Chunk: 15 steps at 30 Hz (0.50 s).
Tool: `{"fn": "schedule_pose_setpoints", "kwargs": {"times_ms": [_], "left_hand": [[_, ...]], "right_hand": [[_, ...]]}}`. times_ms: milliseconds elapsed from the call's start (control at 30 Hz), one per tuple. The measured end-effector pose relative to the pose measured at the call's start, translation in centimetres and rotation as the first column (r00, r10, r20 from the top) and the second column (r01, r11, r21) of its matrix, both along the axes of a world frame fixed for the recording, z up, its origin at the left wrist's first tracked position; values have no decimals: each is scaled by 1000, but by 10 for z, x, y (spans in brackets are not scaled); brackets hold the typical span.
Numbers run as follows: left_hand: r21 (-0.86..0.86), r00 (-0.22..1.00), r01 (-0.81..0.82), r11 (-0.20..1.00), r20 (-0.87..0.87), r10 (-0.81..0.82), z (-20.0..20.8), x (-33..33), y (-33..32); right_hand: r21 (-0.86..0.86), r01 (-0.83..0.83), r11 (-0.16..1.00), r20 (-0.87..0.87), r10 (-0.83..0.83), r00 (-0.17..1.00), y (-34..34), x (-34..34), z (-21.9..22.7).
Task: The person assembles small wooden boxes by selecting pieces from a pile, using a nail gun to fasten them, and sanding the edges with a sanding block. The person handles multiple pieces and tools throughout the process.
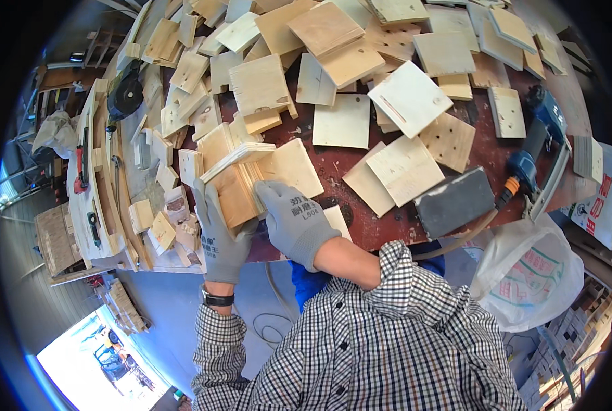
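Both of my hands wear grey gloves with dark print. Between them, near the table's front edge, is a stack of wooden boards [231, 194], tilted with its layered edges showing. My left hand [225, 236] is closed along the left and lower side of the stack. My right hand [296, 218] grips its right side, the fingertips partly hidden against the wood. Just right of the stack lies a pale square board [292, 168]. More loose boards lie close beyond my hands, among them a pale board [341, 121].
Piles of wooden boards [326, 31] cover the far part of the dark red table [299, 130]. At right lie a blue air nailer [542, 127] with a hose and a dark grey block [459, 200]. A white plastic bag [528, 274] hangs off the front right edge. Hand tools and a black tape reel [124, 96] lie at left.
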<state>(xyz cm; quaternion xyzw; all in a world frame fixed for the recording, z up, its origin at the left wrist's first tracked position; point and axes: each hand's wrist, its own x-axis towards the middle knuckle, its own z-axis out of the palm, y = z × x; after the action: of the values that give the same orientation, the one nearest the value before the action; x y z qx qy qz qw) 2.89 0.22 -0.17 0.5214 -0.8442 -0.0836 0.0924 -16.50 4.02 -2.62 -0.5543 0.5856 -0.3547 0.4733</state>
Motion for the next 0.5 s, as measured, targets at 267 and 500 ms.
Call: {"fn": "schedule_pose_setpoints", "kwargs": {"times_ms": [267,500], "left_hand": [[-1,998,-61,998,17,61,-3,4,10],[-61,994,-54,997,89,59,0,-19,21]], "right_hand": [[-70,42,997,131,-33,991,10,-10,-6],[-111,43,993,3,-43,999,23,-18,-2]]}}
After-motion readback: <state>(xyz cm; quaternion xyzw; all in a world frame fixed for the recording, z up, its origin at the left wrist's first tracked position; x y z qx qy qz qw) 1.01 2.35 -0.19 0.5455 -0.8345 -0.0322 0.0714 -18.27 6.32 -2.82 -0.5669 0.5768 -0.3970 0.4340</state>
